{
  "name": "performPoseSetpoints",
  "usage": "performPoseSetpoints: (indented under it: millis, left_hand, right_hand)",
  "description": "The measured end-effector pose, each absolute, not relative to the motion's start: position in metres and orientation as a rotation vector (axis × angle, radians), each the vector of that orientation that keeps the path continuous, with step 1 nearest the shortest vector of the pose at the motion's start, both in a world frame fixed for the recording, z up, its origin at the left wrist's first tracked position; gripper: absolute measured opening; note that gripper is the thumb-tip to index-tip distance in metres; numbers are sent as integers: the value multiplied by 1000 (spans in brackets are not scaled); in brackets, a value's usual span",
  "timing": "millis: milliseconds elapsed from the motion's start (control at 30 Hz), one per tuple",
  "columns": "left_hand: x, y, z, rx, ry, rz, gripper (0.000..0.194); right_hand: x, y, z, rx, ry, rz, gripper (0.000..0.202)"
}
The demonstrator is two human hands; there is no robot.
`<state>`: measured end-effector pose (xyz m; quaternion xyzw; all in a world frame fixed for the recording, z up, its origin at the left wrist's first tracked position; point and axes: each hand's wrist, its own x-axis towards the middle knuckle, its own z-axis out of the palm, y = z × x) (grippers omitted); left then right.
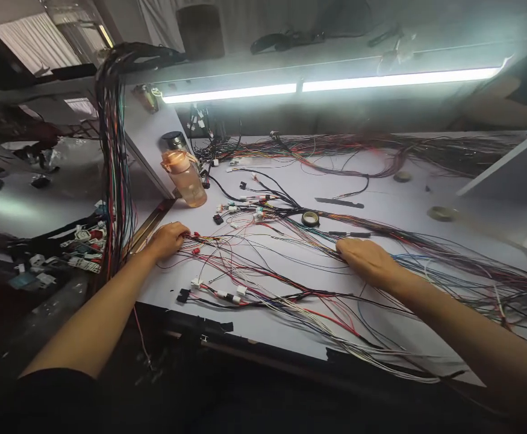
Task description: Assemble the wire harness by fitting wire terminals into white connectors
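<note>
My left hand [169, 241] is closed around the ends of a few thin wires [209, 239] at the left of the white table. Small red terminals [196, 251] lie just beside its fingertips. Further right, the fingers of my right hand [366, 260] are curled down on a bundle of thin wires [320, 244], their tips partly hidden. Between the hands, loose wires spread over the tabletop. A harness with white connectors [259, 214] lies behind them, with a roll of tape [310, 219] on it. In front is another harness with a black connector [183, 295].
An orange water bottle [185, 175] stands at the back left, by a thick hanging wire bundle [112, 163]. More tape [442, 213] and a black strip [339, 202] lie to the right. A lit tube lamp [399, 79] runs above. The table's dark front edge [272, 345] is near me.
</note>
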<state>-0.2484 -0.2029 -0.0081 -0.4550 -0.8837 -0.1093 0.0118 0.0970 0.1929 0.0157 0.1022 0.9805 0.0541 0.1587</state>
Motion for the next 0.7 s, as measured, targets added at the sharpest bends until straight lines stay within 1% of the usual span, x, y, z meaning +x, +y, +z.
performPoseSetpoints:
  millis: [233, 367, 533, 700]
  left_hand:
    - [-230, -202, -3, -1350, -2705, -550, 31]
    - [-209, -191, 4, -1421, -2641, -703, 32]
    - [-187, -187, 0, -1452, -2554, -683, 30]
    - [-162, -219, -8, -1318, -2528, -701, 27]
  right_hand:
    - [111, 200, 2, 295, 2902, 94, 21]
    - [118, 192, -8, 247, 3187, 54, 35]
    - [115, 170, -8, 33, 3357, 31, 38]
    - [82, 142, 5, -81, 3340, -135, 35]
